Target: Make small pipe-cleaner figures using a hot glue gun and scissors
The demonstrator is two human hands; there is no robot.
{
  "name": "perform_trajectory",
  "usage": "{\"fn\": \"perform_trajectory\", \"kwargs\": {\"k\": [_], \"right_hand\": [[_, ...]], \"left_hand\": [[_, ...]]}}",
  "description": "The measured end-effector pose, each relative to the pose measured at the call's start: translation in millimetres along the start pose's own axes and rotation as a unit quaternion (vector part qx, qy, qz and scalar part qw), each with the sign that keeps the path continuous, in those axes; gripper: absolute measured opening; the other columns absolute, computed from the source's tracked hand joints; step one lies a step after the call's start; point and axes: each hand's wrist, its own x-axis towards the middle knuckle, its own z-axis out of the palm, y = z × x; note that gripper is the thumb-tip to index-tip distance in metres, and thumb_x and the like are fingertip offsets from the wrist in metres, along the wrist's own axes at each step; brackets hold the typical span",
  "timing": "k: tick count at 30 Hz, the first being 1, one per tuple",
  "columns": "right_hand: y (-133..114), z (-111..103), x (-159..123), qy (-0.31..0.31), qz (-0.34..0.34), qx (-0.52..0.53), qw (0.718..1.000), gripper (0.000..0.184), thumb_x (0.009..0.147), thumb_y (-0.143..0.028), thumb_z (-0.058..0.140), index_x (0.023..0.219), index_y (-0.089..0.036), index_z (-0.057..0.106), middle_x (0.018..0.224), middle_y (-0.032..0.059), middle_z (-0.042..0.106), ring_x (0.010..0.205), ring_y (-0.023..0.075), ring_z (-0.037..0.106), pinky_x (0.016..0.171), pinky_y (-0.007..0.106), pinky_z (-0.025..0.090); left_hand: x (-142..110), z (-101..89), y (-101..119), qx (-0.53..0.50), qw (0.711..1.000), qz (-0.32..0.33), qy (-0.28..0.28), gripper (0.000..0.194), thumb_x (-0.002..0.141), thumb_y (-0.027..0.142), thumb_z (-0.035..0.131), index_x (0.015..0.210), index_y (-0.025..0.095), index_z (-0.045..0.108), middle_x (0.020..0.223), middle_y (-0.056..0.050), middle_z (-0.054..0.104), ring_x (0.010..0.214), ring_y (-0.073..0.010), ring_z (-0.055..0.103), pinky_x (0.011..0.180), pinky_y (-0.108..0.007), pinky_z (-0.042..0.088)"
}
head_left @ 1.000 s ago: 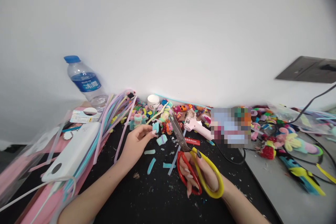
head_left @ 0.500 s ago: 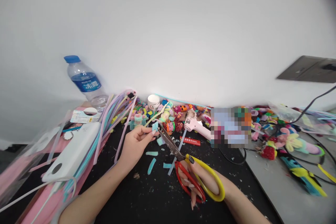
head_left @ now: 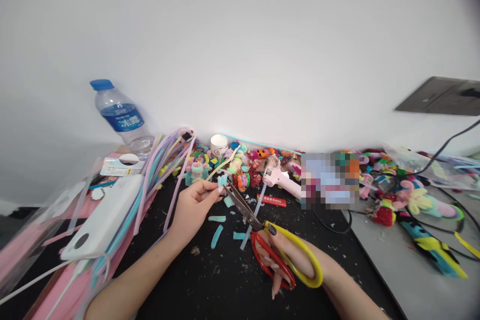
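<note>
My left hand (head_left: 195,205) pinches a small light-blue fuzzy piece (head_left: 222,180) between thumb and fingertips above the black mat (head_left: 225,280). My right hand (head_left: 288,260) grips scissors (head_left: 279,250) with one red and one yellow handle. The blades (head_left: 240,205) point up and left, and their tips touch the blue piece. Cut light-blue bits (head_left: 216,236) lie on the mat below the hands.
A water bottle (head_left: 120,117) stands at the back left beside a bundle of pastel pipe cleaners (head_left: 165,165) and a white power strip (head_left: 107,215). A pink glue gun (head_left: 279,180), a small white jar (head_left: 218,145), colourful fuzzy figures (head_left: 412,200) and black cables (head_left: 442,150) crowd the back and right.
The scissors swung from pointing up at the clutter to the left, their tips now at the blue piece in my left hand. My right hand dropped slightly toward me.
</note>
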Motion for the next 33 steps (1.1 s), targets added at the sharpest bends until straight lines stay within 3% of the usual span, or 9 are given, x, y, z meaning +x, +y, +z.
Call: {"fn": "perform_trajectory", "kwargs": {"k": [5, 13, 20, 28, 33], "right_hand": [[1.0, -0.4, 0.2, 0.006, -0.006, -0.005, 1.000, 0.056, 0.073, -0.071, 0.046, 0.065, -0.016, 0.044, 0.058, -0.0063, 0.043, 0.034, 0.0008, 0.041, 0.042, 0.019, 0.052], [1.4, -1.5, 2.2, 0.014, -0.021, -0.007, 1.000, 0.057, 0.073, -0.071, 0.046, 0.065, -0.014, 0.045, 0.059, -0.0057, 0.043, 0.035, 0.0011, 0.041, 0.042, 0.021, 0.053], [3.5, -2.9, 3.1, 0.043, -0.024, -0.050, 0.998, 0.058, 0.075, -0.072, 0.042, 0.066, -0.015, 0.046, 0.057, -0.0049, 0.041, 0.039, 0.0039, 0.043, 0.035, 0.018, 0.047], [8.7, -4.2, 6.1, 0.059, -0.030, -0.096, 0.993, 0.057, 0.077, -0.072, 0.039, 0.064, -0.016, 0.043, 0.055, -0.0049, 0.040, 0.038, 0.0037, 0.040, 0.028, 0.013, 0.035], [6.8, -1.8, 5.6, 0.046, -0.038, -0.089, 0.994, 0.059, 0.075, -0.073, 0.039, 0.063, -0.015, 0.043, 0.053, -0.0064, 0.040, 0.031, 0.0020, 0.038, 0.030, 0.017, 0.042]], "left_hand": [[-1.1, 0.1, -0.5, 0.026, 1.000, 0.006, -0.008, 0.022, 0.066, 0.034, 0.070, 0.072, 0.015, 0.062, 0.070, -0.001, 0.069, 0.067, -0.0174, 0.067, 0.070, -0.030, 0.056], [0.2, -3.0, -12.9, 0.091, 0.994, 0.011, -0.066, 0.021, 0.071, 0.033, 0.066, 0.080, 0.015, 0.064, 0.073, -0.004, 0.072, 0.073, -0.0193, 0.068, 0.068, -0.028, 0.054], [1.7, -4.0, -14.9, 0.125, 0.989, 0.033, -0.075, 0.017, 0.072, 0.031, 0.065, 0.079, 0.015, 0.065, 0.076, -0.005, 0.073, 0.075, -0.0208, 0.069, 0.066, -0.028, 0.054], [2.5, -4.5, -15.5, 0.120, 0.991, 0.048, -0.035, 0.018, 0.069, 0.032, 0.068, 0.071, 0.016, 0.059, 0.071, -0.003, 0.071, 0.073, -0.0213, 0.069, 0.065, -0.027, 0.054], [-1.2, -2.5, -8.6, 0.121, 0.991, 0.059, 0.000, 0.020, 0.069, 0.033, 0.068, 0.070, 0.016, 0.059, 0.067, -0.002, 0.069, 0.070, -0.0191, 0.068, 0.063, -0.025, 0.053]]}}
